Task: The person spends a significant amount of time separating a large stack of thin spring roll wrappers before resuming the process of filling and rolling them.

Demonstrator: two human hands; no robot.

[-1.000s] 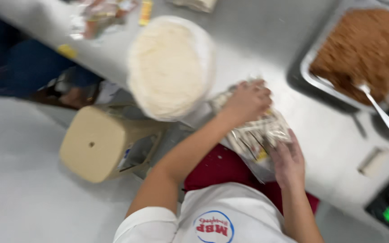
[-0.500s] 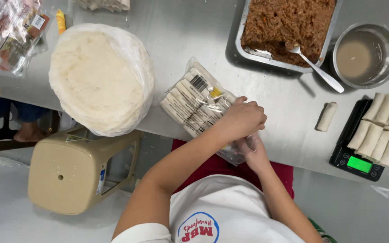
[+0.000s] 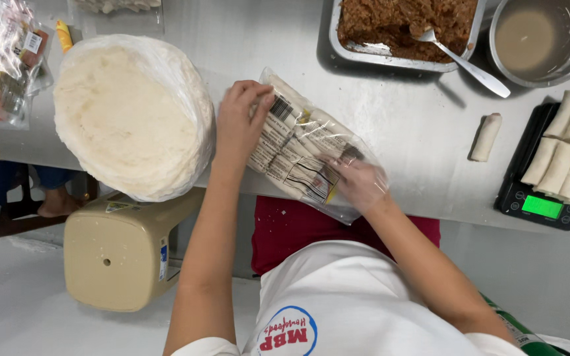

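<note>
The room was bright and evenly lit from overhead, with a cool white cast. The steel table [image 3: 404,132] threw back a soft, smeared sheen rather than hard glare. Shadows were short and faint: a dark streak lay beside the spoon [image 3: 463,62], and a soft one under the rim of the tray [image 3: 338,49]. The clear bag [image 3: 305,151] caught small highlights along its creases. Focus held well across the middle; the right hand [image 3: 361,181] looked slightly blurred. Toward the corners the view bent a little, as with a wide lens.
</note>
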